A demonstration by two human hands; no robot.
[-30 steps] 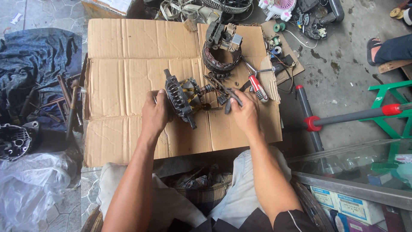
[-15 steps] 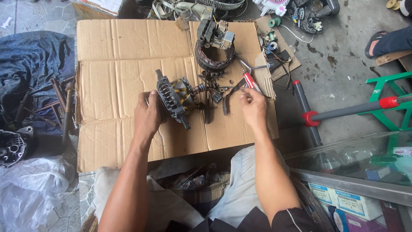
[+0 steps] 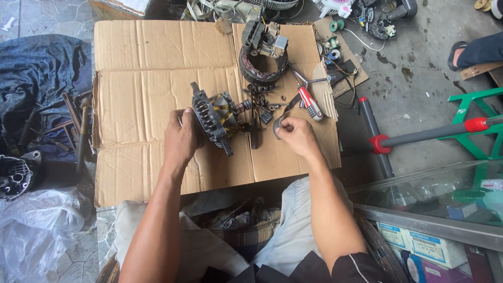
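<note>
A: Left hand (image 3: 181, 139) is clamped on the ribbed, dark metal alternator part (image 3: 215, 120), fingers wrapped round its finned housing; it sits mid-sheet on the creased brown cardboard (image 3: 141, 68).

B: And the right hand (image 3: 293, 133)?

A: Fingers pinched shut on a slim grey metal tool (image 3: 283, 118), just beside small dark loose bits.

B: Above that?

A: A round copper-wound stator ring (image 3: 262, 65), and a red-handled screwdriver (image 3: 309, 102) nearby.
</note>
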